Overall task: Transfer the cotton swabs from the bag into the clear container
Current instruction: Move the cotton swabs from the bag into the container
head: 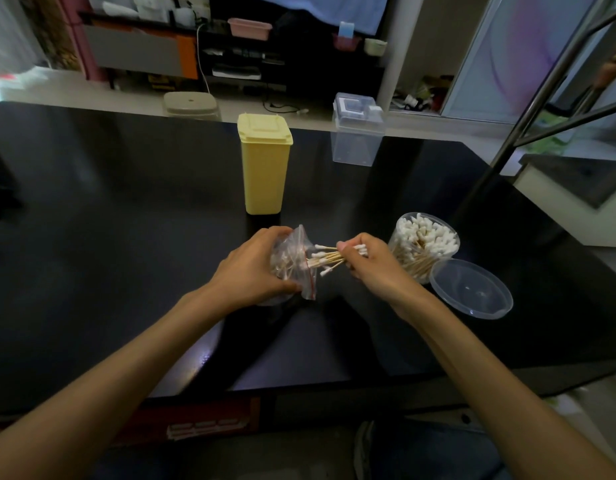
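Note:
My left hand (251,268) grips a small clear zip bag (294,263) with a red seal strip, held just above the dark table. Wooden-stick cotton swabs lie inside it. My right hand (367,259) pinches a bundle of cotton swabs (329,256) whose ends stick out of the bag's mouth. Right of that hand stands the round clear container (422,245), open and holding many swabs upright. Its clear lid (472,289) lies upside down on the table beside it, to the front right.
A yellow lidded bin (264,164) stands on the black table (126,220) behind my hands. A clear rectangular box (356,129) sits at the far edge. A metal ladder frame (528,112) rises at the right.

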